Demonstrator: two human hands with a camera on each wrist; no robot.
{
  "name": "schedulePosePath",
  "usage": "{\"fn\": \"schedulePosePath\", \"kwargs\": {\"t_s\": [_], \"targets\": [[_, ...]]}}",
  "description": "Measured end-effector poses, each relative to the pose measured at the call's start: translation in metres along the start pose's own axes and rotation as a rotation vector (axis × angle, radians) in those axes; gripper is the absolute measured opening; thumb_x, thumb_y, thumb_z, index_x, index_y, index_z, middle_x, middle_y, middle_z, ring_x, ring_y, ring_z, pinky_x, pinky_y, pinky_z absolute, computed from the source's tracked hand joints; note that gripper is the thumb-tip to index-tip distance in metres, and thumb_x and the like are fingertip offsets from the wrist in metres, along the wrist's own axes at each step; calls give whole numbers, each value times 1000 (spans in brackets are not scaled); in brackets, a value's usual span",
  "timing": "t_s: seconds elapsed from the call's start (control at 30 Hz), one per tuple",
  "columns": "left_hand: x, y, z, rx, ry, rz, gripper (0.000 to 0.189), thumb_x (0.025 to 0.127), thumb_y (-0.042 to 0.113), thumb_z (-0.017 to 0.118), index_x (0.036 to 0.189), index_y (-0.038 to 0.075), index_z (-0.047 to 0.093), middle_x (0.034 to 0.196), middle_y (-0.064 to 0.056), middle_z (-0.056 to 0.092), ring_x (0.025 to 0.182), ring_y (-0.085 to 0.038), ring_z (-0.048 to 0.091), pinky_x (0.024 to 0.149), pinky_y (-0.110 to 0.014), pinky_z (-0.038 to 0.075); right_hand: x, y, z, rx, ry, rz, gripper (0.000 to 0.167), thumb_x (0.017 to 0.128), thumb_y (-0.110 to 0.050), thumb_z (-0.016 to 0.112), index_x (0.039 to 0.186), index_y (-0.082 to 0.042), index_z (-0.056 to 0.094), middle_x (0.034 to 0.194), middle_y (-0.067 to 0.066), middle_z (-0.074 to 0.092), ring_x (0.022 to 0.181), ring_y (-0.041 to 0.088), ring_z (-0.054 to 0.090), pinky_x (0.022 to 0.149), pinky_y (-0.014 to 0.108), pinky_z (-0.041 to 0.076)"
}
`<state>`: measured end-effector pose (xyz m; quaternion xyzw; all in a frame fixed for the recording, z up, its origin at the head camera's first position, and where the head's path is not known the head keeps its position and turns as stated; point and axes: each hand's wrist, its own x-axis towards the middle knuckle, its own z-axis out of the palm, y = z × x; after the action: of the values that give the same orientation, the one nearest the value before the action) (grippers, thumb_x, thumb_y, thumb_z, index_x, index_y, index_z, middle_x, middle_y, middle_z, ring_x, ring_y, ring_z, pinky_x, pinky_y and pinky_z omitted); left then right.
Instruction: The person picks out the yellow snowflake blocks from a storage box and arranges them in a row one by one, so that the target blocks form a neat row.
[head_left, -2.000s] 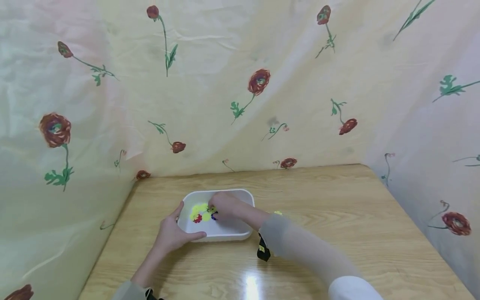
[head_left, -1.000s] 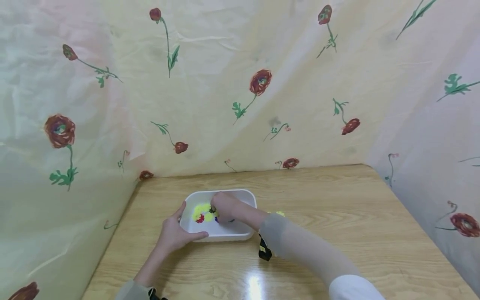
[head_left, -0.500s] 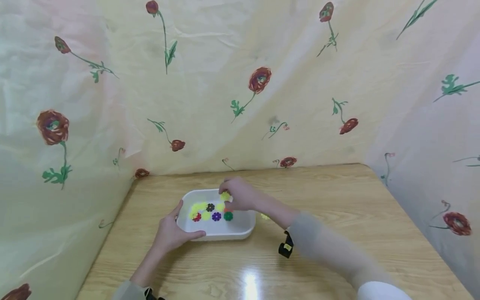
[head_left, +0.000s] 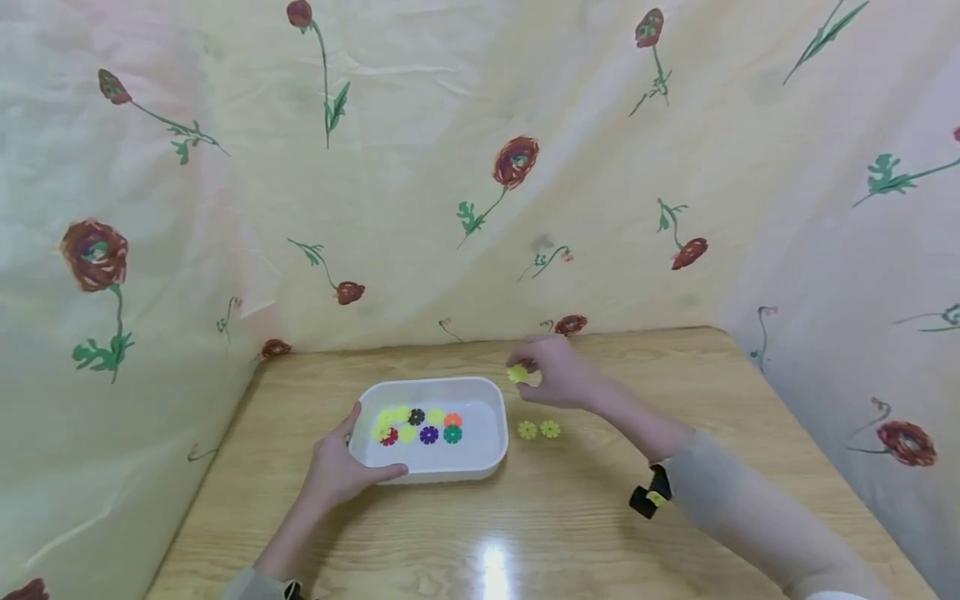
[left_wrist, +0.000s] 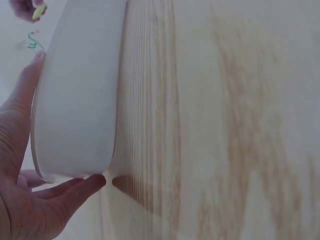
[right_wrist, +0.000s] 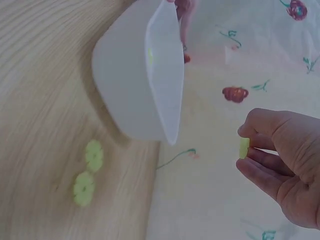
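Observation:
In the head view a white plastic tub (head_left: 480,454) stands on the table, with several flower-shaped plastic discs inside: yellow ones, a purple disc (head_left: 429,435), a green disc (head_left: 452,434), an orange, a black and a red one. My left hand (head_left: 341,464) grips the tub's left end, thumb over the near rim; the left wrist view shows its fingers (left_wrist: 80,192) against the outer wall. To the right of the tub, my right hand (head_left: 555,373) pinches a yellow disc (right_wrist: 244,148) between thumb and fingers, raised above the table.
Two yellow discs (head_left: 538,429) lie side by side on the wooden table (head_left: 420,533), just right of the tub. A flower-patterned cloth (head_left: 420,167) hangs behind the table and along both sides.
My right hand has come up out of the tub with a yellow disc and moved right, past the rim. The discs beneath it now show. My left hand keeps its grip on the tub.

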<state>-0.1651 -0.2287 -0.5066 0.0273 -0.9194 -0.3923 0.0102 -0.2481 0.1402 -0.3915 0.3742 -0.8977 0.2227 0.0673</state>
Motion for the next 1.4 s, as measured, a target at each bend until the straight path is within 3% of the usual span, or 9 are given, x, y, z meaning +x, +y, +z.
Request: {"fn": "schedulePosePath", "kwargs": {"t_s": [0.2,0.4,0.63,0.97,1.17,1.4], "targets": [[0,0,0,7,-7,-7,139,64,58,100,167,0,27,167,-29,39,153,-47,42,120,-58,44,-37,24,-5,-7,1,86,27,84,-4,81,110,0,79,103,11,78,90,22,73,80,43,65],[-3,-4,-9,28,-27,-50,141,65,61,98,168,1,23,168,-30,36,154,-48,40,121,-59,42,-62,43,3,-27,23,103,24,83,-3,83,106,0,80,96,7,74,84,19,71,77,35,65],[0,-2,-8,6,-26,-38,139,66,58,98,168,1,23,169,-29,35,155,-47,40,121,-59,42,-79,54,9,-38,-1,160,24,83,-4,82,107,1,81,95,7,77,83,20,73,74,33,63],[1,-2,-3,4,-19,-22,138,66,57,99,168,1,25,168,-29,37,154,-47,42,121,-59,43,-93,65,39,-47,-23,183,23,82,-3,82,104,1,81,95,7,79,80,14,70,71,25,60],[2,-2,-2,9,-8,-11,137,66,57,99,167,0,26,166,-30,40,151,-46,46,119,-58,46,-95,64,47,-40,-51,218,25,81,-2,81,105,2,80,92,8,78,79,13,67,71,25,60],[1,0,-2,11,-8,4,138,65,58,99,166,-1,27,167,-29,39,153,-46,42,120,-58,45,-98,66,57,-54,-42,206,21,80,-3,81,101,2,80,85,5,76,73,11,62,66,22,54]]}}
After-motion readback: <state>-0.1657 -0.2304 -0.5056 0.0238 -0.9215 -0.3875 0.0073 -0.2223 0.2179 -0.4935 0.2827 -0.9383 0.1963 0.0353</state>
